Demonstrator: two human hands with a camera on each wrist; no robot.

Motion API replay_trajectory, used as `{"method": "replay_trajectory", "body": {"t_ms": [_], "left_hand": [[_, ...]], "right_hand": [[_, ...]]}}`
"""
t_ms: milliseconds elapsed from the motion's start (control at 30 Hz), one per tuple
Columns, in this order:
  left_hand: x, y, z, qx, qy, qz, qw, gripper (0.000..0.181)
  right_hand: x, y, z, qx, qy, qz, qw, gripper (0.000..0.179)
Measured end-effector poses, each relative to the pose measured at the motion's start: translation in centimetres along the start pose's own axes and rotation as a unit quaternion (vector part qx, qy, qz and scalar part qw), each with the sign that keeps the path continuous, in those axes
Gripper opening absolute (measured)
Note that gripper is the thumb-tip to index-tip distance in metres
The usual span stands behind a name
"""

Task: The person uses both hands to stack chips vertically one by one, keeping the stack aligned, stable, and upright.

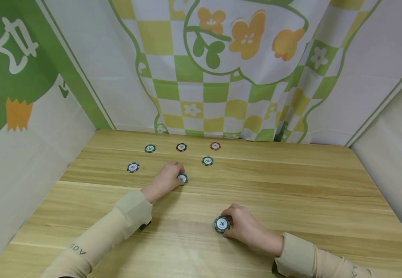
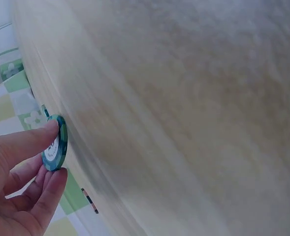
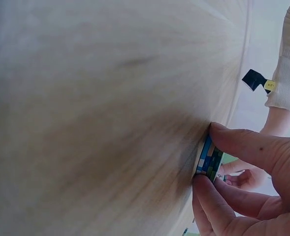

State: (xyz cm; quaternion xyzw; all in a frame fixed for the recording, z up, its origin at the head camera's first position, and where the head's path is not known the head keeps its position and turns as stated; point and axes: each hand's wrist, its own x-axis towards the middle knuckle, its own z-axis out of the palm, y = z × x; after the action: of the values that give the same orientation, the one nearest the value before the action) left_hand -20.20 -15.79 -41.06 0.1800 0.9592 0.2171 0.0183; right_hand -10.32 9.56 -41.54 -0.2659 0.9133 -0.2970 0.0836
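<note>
Our left hand (image 1: 165, 179) pinches a green chip (image 1: 183, 178), farther out and left of the chip stack (image 1: 221, 224) our right hand (image 1: 244, 225) grips.

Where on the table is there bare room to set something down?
Right of the red chip, between the curtain and right sleeve, the table is bare. There's space between the left sleeve and right hand. Back left is crowded, with loose chips near the left hand.

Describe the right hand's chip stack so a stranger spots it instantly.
On the pale wooden table, find the bare right hand. It pinches a round green-topped chip stack marked 20, lower in the head view than every other chip.
</note>
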Motion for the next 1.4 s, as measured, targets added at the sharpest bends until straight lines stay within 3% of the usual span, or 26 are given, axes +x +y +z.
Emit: {"method": "replay_trajectory", "body": {"t_ms": [567,933,1200,1400], "left_hand": [[-0.3,0.3,-0.9,-0.012,0.005,0.003,0.9999,0.013],[-0.6,0.6,-1.2,-0.028,-0.017,0.012,0.9994,0.010],[-1.1,1.6,-1.5,-0.016,-0.030,0.041,0.9986,0.011],[-1.5,2.6,-1.4,-0.013,-0.039,0.080,0.9960,0.015]], "right_hand": [[-0.1,0.0,0.0,0.001,-0.008,0.004,1.0000,0.040],[0.0,-0.1,-0.1,0.000,-0.011,0.010,0.9999,0.039],[0.1,-0.1,-0.2,0.000,-0.009,0.006,0.9999,0.039],[0.0,-0.1,-0.2,0.002,-0.007,0.006,1.0000,0.039]]}}
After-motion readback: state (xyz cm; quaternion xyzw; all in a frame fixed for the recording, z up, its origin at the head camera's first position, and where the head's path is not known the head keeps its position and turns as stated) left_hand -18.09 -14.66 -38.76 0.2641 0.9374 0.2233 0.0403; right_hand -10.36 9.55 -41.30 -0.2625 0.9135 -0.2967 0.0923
